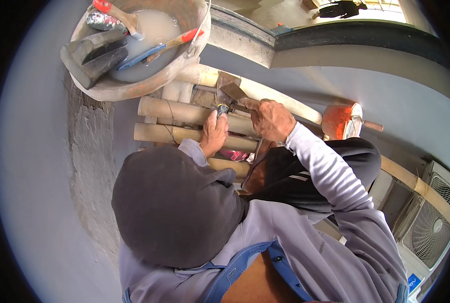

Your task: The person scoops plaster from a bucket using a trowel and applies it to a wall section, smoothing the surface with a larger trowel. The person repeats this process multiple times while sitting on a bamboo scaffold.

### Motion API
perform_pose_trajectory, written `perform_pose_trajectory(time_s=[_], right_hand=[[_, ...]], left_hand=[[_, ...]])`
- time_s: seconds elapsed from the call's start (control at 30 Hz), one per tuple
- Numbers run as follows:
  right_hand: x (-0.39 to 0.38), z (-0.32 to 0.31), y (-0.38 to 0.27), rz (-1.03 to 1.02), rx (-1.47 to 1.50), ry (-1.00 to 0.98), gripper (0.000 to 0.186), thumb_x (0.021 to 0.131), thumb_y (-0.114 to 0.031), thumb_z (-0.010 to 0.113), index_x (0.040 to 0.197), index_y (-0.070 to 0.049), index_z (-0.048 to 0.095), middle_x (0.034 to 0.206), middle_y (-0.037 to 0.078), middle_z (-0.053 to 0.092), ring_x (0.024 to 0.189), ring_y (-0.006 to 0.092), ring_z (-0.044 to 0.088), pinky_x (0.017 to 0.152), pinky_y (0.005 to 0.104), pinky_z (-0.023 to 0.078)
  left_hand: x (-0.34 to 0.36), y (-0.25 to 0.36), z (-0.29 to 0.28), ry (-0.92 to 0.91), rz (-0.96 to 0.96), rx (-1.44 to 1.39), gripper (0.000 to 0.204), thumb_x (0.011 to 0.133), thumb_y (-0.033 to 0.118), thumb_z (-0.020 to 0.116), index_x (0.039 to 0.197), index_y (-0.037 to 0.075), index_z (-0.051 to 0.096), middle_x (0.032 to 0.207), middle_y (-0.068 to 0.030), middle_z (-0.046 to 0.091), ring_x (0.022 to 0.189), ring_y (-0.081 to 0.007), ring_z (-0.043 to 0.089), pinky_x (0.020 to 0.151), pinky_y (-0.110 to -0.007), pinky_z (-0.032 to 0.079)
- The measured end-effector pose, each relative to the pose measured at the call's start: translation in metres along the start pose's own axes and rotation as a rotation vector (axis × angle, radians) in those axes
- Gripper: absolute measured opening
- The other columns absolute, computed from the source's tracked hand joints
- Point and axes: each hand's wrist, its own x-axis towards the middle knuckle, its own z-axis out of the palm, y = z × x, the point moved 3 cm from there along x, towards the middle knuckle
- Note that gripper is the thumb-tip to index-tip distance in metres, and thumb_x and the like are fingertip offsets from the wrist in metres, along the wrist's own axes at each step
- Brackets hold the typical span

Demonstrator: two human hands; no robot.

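Observation:
My left hand [215, 134] is closed around the dark handle of a putty knife [222, 109], whose wide flat blade points away from me over the bamboo poles. My right hand [274, 119] grips a second scraper with a brownish blade [233, 92], and that blade overlaps the putty knife's blade. Whether the two blades touch, I cannot tell. The second scraper's handle is hidden in my right hand. Beneath both hands run several bamboo poles [184, 111], tied with thin cord.
At the upper left is a bucket [201, 45] of milky water with red-tipped brushes [159, 49] and a dark grey block-like thing [95, 55]. An orange container [337, 120] with a tool stands right. Air-conditioner units [429, 230] are lower right; a window ledge [242, 38] runs ahead.

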Motion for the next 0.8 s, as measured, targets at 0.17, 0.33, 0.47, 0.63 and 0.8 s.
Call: perform_pose_trajectory(time_s=[0.17,0.33,0.47,0.63,0.8], right_hand=[[0.029,-0.009,-0.004,0.075,-0.035,-0.102,0.039,0.080,-0.012,0.052,0.118,-0.002,0.060,0.080,0.024,0.066,0.075,0.0373,0.066,0.071,0.0461,0.053],[0.015,-0.003,-0.008,0.060,-0.010,-0.023,0.039,0.081,-0.009,0.051,0.119,-0.006,0.061,0.073,0.026,0.062,0.069,0.0386,0.064,0.066,0.0464,0.051],[0.014,-0.006,-0.005,0.083,-0.017,-0.096,0.042,0.079,-0.010,0.052,0.121,-0.008,0.060,0.075,0.024,0.064,0.071,0.0385,0.064,0.066,0.0460,0.052],[0.007,-0.007,-0.010,0.102,-0.042,-0.115,0.043,0.078,-0.013,0.053,0.120,-0.008,0.059,0.078,0.023,0.066,0.074,0.0372,0.066,0.069,0.0453,0.053],[0.004,-0.004,-0.012,0.092,-0.033,-0.098,0.041,0.078,-0.014,0.054,0.118,-0.008,0.060,0.079,0.022,0.066,0.077,0.0365,0.066,0.070,0.0456,0.053]], left_hand=[[-0.004,0.005,0.003,-0.019,-0.063,-0.137,0.016,0.096,0.026,0.043,0.093,0.011,0.044,0.072,-0.0002,0.045,0.048,-0.0081,0.039,0.038,-0.023,0.029],[0.011,-0.019,-0.006,0.015,0.334,0.288,0.017,0.097,0.026,0.043,0.091,0.010,0.044,0.071,-0.0004,0.045,0.048,-0.0083,0.039,0.038,-0.024,0.028],[0.015,-0.028,-0.007,0.012,0.210,0.196,0.017,0.097,0.026,0.042,0.092,0.010,0.043,0.071,-0.0006,0.045,0.048,-0.0083,0.039,0.037,-0.024,0.028],[0.011,-0.016,-0.003,0.029,0.113,0.112,0.017,0.096,0.026,0.042,0.092,0.010,0.043,0.071,-0.0007,0.045,0.047,-0.0079,0.039,0.037,-0.024,0.028],[0.021,-0.040,-0.013,0.039,0.401,0.389,0.016,0.096,0.026,0.043,0.093,0.011,0.043,0.071,-0.0008,0.046,0.047,-0.0076,0.039,0.036,-0.024,0.027]])
